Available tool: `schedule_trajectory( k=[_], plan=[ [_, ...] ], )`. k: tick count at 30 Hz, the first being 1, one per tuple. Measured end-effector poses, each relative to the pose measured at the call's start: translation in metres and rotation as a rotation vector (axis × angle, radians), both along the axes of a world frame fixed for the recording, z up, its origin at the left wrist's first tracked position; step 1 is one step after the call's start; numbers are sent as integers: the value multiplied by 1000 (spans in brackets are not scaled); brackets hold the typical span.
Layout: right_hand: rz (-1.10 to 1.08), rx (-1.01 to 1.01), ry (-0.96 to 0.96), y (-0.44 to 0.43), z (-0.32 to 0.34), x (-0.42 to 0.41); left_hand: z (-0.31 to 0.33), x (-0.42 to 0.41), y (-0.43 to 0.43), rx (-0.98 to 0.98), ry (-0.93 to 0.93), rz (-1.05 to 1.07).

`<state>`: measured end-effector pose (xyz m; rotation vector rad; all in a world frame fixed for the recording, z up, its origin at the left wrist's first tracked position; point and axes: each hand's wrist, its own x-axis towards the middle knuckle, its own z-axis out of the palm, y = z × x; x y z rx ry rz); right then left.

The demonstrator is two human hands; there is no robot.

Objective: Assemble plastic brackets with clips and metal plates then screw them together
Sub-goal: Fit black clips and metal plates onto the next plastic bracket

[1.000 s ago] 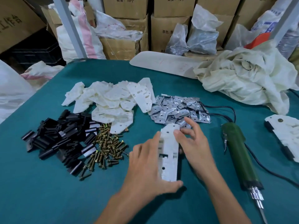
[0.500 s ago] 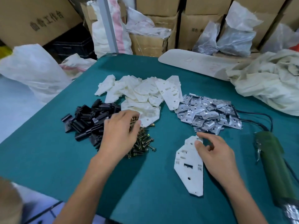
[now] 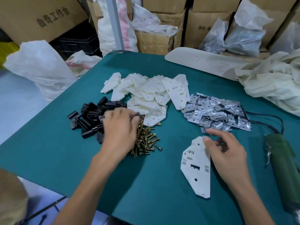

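One white plastic bracket point(image 3: 196, 168) lies flat on the teal table point(image 3: 56, 151) in front of me. My right hand point(image 3: 227, 153) rests its thumb on the bracket's top edge, fingers apart and the index finger stretched toward the heap of metal plates point(image 3: 215, 112). My left hand point(image 3: 120, 132) is curled over the border between the black clips point(image 3: 89, 114) and the brass screws point(image 3: 146, 140). A small dark piece, apparently a clip, is pinched at its blurred fingertips. More white brackets point(image 3: 146, 93) are piled behind.
A green electric screwdriver point(image 3: 282, 164) lies at the right edge with its black cable point(image 3: 267, 117) looping behind the plates. A crumpled white sack point(image 3: 272, 82) and a long white board point(image 3: 203, 62) sit at the back right. Boxes and bags stand beyond the table.
My left hand let go of the bracket and moved left onto the clips and screws. The bracket now lies flat under my right thumb. The view has swung left.
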<state>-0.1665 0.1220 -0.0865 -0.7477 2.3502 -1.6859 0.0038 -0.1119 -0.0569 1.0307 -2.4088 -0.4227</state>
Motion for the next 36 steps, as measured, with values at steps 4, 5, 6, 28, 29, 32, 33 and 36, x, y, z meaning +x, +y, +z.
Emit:
schedule_trajectory(
  k=[4, 5, 6, 28, 29, 32, 33, 36],
  plan=[
    [352, -180, -343, -1, 10, 11, 6, -33, 80, 294, 229, -280],
    [395, -199, -365, -2, 9, 13, 5, -39, 96, 350, 226, -328],
    [404, -211, -365, -2, 9, 13, 3, -43, 107, 389, 212, -375],
    [44, -357, -569, 10, 6, -17, 24, -27, -45, 63, 128, -30],
    [27, -347, -566, 10, 5, -19, 22, -33, -25, 144, 152, -134],
    [-27, -303, -519, 12, 4, -22, 0, -54, 29, 211, 64, -370],
    [-48, -291, -504, 14, 4, -23, -7, -60, 41, 179, 9, -412],
    [-97, -206, -446, 17, 3, -26, -21, -73, 55, 123, -151, -453]
  ],
)
